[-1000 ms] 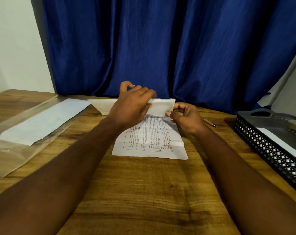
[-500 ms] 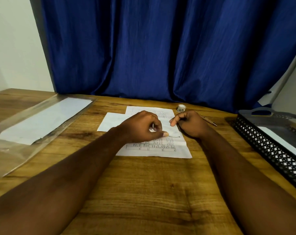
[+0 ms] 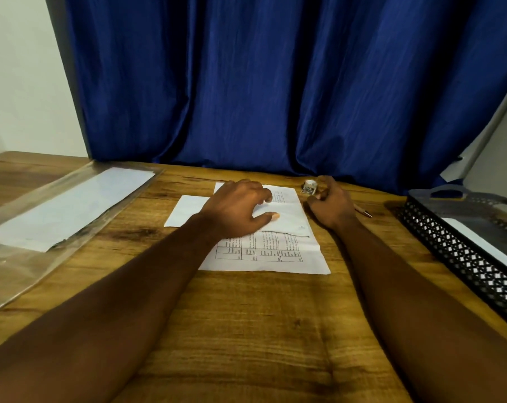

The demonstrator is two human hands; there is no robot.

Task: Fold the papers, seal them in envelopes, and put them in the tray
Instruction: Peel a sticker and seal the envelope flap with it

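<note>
Between plastic sleeve and tray, bare table lies open toward me. My left hand presses the paper mid-table (printed grid, white flap folded over it); my right hand curls beside its edge, and I cannot tell whether it holds anything.

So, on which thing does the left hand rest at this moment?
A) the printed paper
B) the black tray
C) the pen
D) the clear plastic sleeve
A. The left hand rests with spread fingers on the folded-over upper part of the printed paper.
</note>
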